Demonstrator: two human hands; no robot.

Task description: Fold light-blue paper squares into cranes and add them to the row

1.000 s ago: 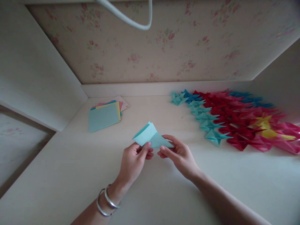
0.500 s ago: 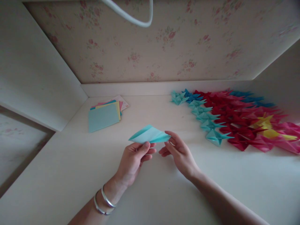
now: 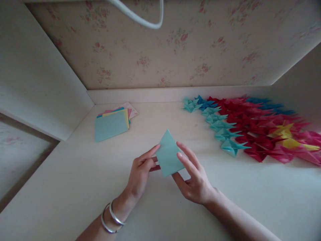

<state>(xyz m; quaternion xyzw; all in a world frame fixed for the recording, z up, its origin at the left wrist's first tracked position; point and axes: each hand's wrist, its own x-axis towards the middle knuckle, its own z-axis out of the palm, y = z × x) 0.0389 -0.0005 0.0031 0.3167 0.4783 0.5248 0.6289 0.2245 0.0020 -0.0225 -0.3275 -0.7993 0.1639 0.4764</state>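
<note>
A folded piece of turquoise origami paper is held between both hands, over the middle of the white desk. One corner points away from me and a flat face is turned up. My left hand grips its left edge, with the index finger on the edge and other fingers partly behind the paper. My right hand holds the right side, fingers along the upper right edge and thumb at the lower edge. Two silver bangles circle my left wrist.
A stack of coloured paper sheets, turquoise on top, lies at the back left. Rows of folded paper cranes in turquoise, blue, red, pink and yellow fill the back right. A white cable hangs before the floral wall.
The paper was a flattened, partly opened shape seen edge-on; now it is turned with a flat face up and a corner pointing away. My right hand has shifted round its right side.
</note>
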